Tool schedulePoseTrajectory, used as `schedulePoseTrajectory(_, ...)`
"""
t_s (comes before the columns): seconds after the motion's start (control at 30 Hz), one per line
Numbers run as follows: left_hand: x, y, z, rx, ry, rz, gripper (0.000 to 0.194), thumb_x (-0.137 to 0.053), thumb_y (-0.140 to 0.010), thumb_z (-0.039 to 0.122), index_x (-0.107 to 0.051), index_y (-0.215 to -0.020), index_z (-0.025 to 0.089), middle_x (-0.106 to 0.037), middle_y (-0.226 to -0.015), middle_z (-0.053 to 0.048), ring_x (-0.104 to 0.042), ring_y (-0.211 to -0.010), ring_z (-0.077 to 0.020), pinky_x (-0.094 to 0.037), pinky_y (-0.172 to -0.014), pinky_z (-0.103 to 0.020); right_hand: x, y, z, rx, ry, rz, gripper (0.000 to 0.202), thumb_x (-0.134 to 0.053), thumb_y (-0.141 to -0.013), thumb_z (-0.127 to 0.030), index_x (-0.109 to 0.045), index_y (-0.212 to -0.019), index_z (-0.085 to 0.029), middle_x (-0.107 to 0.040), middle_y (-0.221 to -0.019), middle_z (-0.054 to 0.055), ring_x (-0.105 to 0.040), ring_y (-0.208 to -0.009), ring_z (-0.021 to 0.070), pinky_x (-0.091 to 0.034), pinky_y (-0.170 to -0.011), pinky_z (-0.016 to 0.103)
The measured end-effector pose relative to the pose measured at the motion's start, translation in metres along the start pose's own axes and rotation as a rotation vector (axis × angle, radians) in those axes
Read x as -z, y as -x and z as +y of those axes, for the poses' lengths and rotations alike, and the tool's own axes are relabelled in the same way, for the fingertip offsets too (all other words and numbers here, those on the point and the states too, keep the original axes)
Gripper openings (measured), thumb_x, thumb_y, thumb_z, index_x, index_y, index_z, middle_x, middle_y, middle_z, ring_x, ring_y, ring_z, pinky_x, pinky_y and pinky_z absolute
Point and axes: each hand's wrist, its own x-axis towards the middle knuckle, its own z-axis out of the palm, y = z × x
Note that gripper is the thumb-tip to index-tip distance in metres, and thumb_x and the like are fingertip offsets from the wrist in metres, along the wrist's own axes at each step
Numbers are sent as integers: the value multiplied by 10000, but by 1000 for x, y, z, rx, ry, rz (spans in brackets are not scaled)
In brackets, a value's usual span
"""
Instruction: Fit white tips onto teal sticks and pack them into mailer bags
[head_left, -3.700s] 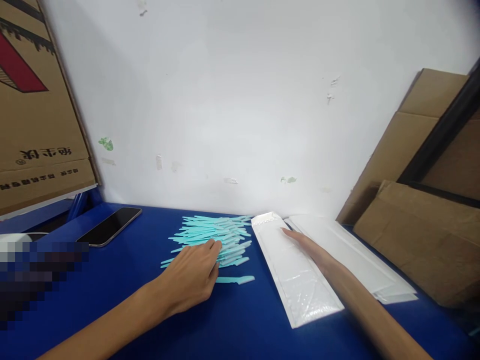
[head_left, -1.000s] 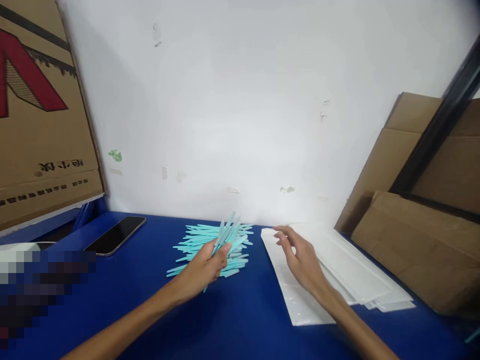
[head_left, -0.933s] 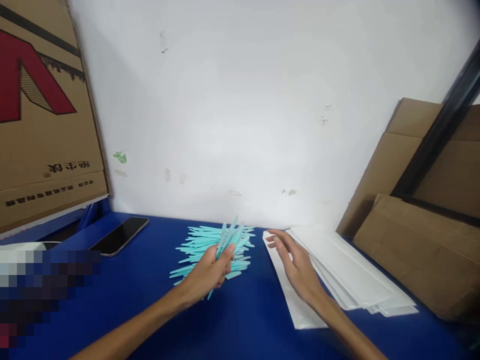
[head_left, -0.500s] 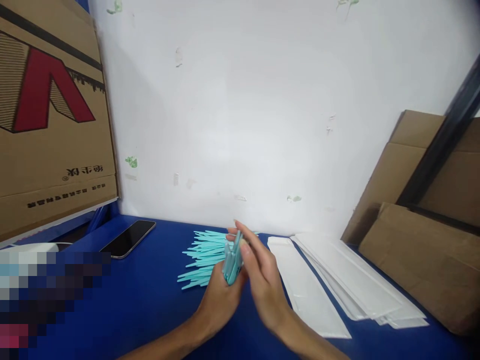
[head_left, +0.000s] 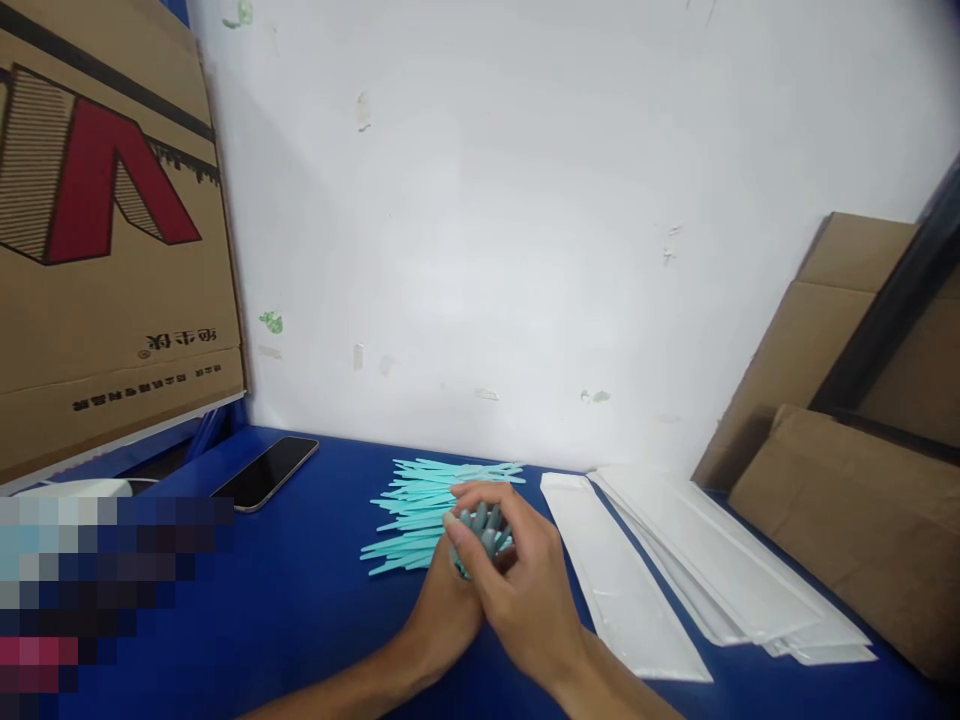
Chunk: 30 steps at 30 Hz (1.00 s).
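A bundle of thin turquoise sticks (head_left: 487, 525) with tapered ends stands between my two hands, its tips pointing up. My left hand (head_left: 448, 595) is closed around its lower part; most of those fingers are hidden behind my right hand. Curled round the top of the bundle, my right hand (head_left: 525, 570) has its thumb on the near side and its fingers on the far side. Just beyond lies a loose pile of the same turquoise sticks (head_left: 409, 510) on the blue table (head_left: 300, 590).
Flat white sleeves (head_left: 630, 590) lie to the right, with a stack of more white sleeves (head_left: 720, 560) beside them. A phone (head_left: 270, 474) rests at the left. Cardboard boxes (head_left: 135, 300) stand at left, and brown cardboard (head_left: 847, 530) at right, before a white wall (head_left: 480, 220).
My right hand has gone from lying flat along the side of the bundle to curling over its top. The stick tips now lean toward me. The view has shifted slightly.
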Motion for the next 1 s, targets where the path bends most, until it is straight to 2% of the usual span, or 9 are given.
schedulePoseTrajectory(0.1,3,-2,-9,-29,-53,3,269,-667,-804,379,-460,-751,215,-487,-741,16,-447,-701,-150,-449,-622,-274,1,3,5,8,48,-65,216,-532,-1023,-338,-643,-1202,-291,-723,-1218,34,-691,-1120,210,-548,-950,338)
schedulePoseTrajectory(0.23,7,0,-19,-28,-86,-29,220,-645,-817,371,-516,-758,202,-566,-804,-26,-494,-770,-184,-482,-682,-310,-1,12,16,35,137,-168,290,-488,-1043,-329,-623,-1299,-324,-566,-1486,32,-595,-1306,239,-471,-1109,405)
schedulePoseTrajectory(0.37,3,4,-15,-35,-83,-68,243,-646,-842,439,-551,-885,220,-608,-866,-35,-540,-834,-215,-528,-762,-354,-1,17,23,-16,51,-121,441,-543,-1023,-339,-471,-1459,-340,-464,-1581,60,-588,-1322,251,-500,-1087,432)
schedulePoseTrajectory(0.43,1,5,-10,-40,-76,-99,272,-635,-856,480,-559,-941,233,-617,-897,-37,-550,-846,-218,-535,-792,-369,1,17,23,-65,-21,-88,556,-579,-1007,-351,-372,-1524,-347,-469,-1577,76,-610,-1298,248,-527,-1055,423)
schedulePoseTrajectory(0.57,-1,3,-5,-37,-73,-92,297,-597,-880,513,-571,-902,217,-602,-901,-43,-546,-836,-206,-517,-794,-357,5,15,25,-156,-130,-71,698,-673,-948,-414,-339,-1553,-317,-660,-1382,80,-668,-1216,262,-552,-1003,411)
schedulePoseTrajectory(0.63,0,1,-7,-41,-63,-61,285,-617,-874,480,-547,-821,209,-568,-827,-27,-514,-775,-180,-487,-720,-313,7,16,27,-173,-159,-80,619,-702,-922,-413,-471,-1483,-289,-732,-1257,67,-700,-1151,265,-561,-969,384)
schedulePoseTrajectory(0.7,2,-1,-10,-58,-56,-37,275,-651,-850,428,-515,-760,207,-522,-758,-2,-460,-711,-151,-447,-666,-282,8,18,28,-152,-160,-108,402,-697,-924,-394,-655,-1301,-261,-770,-1153,52,-728,-1051,251,-565,-922,342)
schedulePoseTrajectory(0.77,3,-1,-11,-79,-56,-32,274,-670,-826,372,-486,-709,205,-480,-717,18,-412,-675,-133,-420,-637,-265,9,20,29,-118,-149,-128,250,-685,-932,-380,-747,-1133,-243,-786,-1069,38,-736,-941,226,-562,-875,310)
schedulePoseTrajectory(1.0,5,2,-10,-75,-41,-72,241,-651,-791,251,-442,-680,208,-434,-676,36,-390,-643,-121,-383,-590,-256,9,24,24,-62,-150,-127,215,-640,-957,-335,-761,-1113,-251,-784,-1085,31,-729,-975,212,-542,-894,287)
